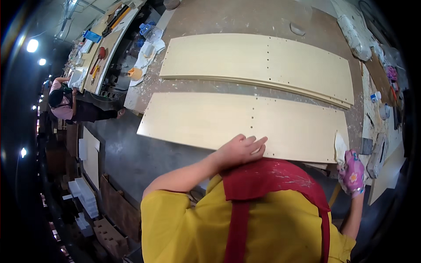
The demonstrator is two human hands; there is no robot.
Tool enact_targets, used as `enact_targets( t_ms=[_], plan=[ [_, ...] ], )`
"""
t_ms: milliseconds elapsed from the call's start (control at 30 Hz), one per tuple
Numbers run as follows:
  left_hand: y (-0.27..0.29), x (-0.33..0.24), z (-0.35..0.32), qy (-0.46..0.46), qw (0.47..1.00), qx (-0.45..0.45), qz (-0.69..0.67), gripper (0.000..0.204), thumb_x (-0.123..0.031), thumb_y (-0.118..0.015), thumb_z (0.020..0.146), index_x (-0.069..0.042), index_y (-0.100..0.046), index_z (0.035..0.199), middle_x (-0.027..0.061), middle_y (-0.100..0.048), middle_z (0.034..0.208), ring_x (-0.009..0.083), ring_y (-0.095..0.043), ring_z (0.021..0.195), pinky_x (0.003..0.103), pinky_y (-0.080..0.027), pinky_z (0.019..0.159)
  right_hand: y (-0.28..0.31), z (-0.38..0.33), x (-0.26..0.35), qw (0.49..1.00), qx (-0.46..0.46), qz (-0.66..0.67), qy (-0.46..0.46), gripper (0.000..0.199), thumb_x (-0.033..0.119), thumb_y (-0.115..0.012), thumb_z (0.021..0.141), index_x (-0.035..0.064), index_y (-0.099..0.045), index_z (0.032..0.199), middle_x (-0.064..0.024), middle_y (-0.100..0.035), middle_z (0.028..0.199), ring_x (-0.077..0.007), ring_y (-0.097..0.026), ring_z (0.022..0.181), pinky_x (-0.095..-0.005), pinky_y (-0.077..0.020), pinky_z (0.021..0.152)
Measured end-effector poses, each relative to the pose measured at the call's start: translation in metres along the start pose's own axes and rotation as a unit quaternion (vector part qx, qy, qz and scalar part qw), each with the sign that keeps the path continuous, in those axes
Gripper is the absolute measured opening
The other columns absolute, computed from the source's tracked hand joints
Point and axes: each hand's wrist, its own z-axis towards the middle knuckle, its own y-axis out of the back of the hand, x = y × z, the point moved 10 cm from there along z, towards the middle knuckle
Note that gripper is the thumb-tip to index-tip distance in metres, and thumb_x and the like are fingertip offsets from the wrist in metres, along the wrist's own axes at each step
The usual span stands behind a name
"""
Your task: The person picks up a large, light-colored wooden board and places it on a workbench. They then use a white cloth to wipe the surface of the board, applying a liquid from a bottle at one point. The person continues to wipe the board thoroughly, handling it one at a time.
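Note:
A long pale wooden panel (197,116) with small drilled holes lies in front of me on the workbench. My left hand (243,150) is bare and bent at the wrist by the panel's near edge, its fingers loosely curled and apart, holding nothing. At the panel's right end, my right hand (352,173), in a pink flowered glove, grips a white cloth (340,148). The cloth lies against the panel's right corner; the glove hides its lower part. Beyond this panel, a stack of similar pale panels (210,55) lies with its edges slightly offset.
The brown workbench (237,19) is marked with white spots. At its right side are a wrapped white bundle (353,37), a small white-and-blue container (375,97) and a grey block (367,146). A plastic bottle (151,31) and orange container (135,73) are at left. Another person (66,98) stands beyond.

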Motion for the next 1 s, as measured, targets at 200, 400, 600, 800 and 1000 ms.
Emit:
enact_targets(
  t_ms=[200,400,600,800,1000],
  plan=[
    [-0.041,0.013,-0.003,0.021,0.999,0.034,0.003,0.042,-0.027,-0.060,0.084,-0.011,-0.054,0.122,0.0071,-0.051,0.139,0.0208,-0.055,0.106,0.035,-0.046,0.081,-0.040,0.033,-0.044,0.967,0.053,0.246,-0.040,0.046,0.038,-0.074,0.079,0.0034,-0.061,0.106,-0.0198,-0.064,0.092,-0.0378,-0.062,0.090,-0.0427,-0.0483,0.078],
    [-0.070,0.044,-0.015,0.129,0.987,0.086,-0.049,0.064,-0.052,-0.058,0.086,-0.023,-0.044,0.141,0.0060,-0.035,0.152,0.0299,-0.039,0.134,0.049,-0.033,0.106,-0.076,0.031,-0.081,0.948,-0.012,0.308,-0.084,0.047,0.038,-0.071,0.082,0.0018,-0.063,0.112,-0.0144,-0.070,0.095,-0.0235,-0.065,0.087,-0.0356,-0.0489,0.080],
    [-0.074,0.050,-0.009,0.119,0.986,0.090,-0.077,0.068,-0.049,-0.069,0.079,-0.026,-0.047,0.139,0.0041,-0.038,0.150,0.0291,-0.037,0.136,0.053,-0.029,0.109,0.037,0.041,-0.108,0.882,-0.230,0.388,-0.136,0.037,0.025,-0.067,0.089,0.0025,-0.063,0.118,-0.0044,-0.068,0.105,-0.0138,-0.061,0.094,-0.0295,-0.0482,0.086],
    [-0.064,0.078,0.000,0.034,0.983,0.073,-0.166,0.055,-0.039,-0.072,0.078,-0.015,-0.058,0.125,0.0066,-0.052,0.138,0.0291,-0.047,0.127,0.046,-0.038,0.103,0.078,0.129,-0.014,0.856,-0.275,0.431,-0.077,0.039,0.035,-0.069,0.089,0.0046,-0.064,0.113,-0.0039,-0.069,0.098,-0.0125,-0.065,0.083,-0.0276,-0.0531,0.073],
    [0.011,0.272,-0.014,0.210,0.968,-0.135,-0.007,0.047,-0.014,-0.057,0.088,0.000,-0.051,0.131,0.0221,-0.053,0.133,0.0387,-0.049,0.124,0.047,-0.037,0.104,0.053,0.241,0.225,0.934,-0.283,0.179,0.123,0.023,0.028,-0.062,0.077,0.0118,-0.065,0.092,-0.0124,-0.063,0.094,-0.0306,-0.061,0.088,-0.0424,-0.0516,0.077]
  ],
)
